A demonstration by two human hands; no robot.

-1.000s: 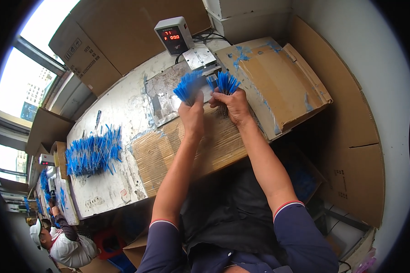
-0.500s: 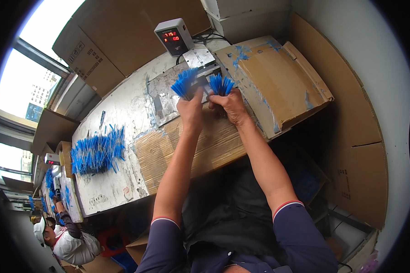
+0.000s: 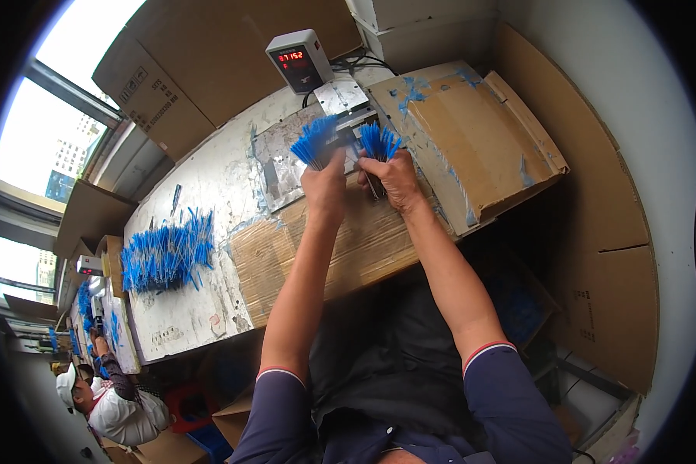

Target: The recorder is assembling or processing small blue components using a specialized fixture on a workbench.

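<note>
Scuffed white surface carries a display box; on the box's near side, the left hand grips one blue-tipped bundle and the right hand a second bundle. Steady, light pinches would probably keep the thin stems aligned.

Your head camera looks down past your forearms, fairly near. It faces the worktable in wide fisheye.

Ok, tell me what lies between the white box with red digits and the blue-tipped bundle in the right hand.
In the head view, a silver metal block lies between the white box and the blue-tipped bundle in the right hand.
</note>
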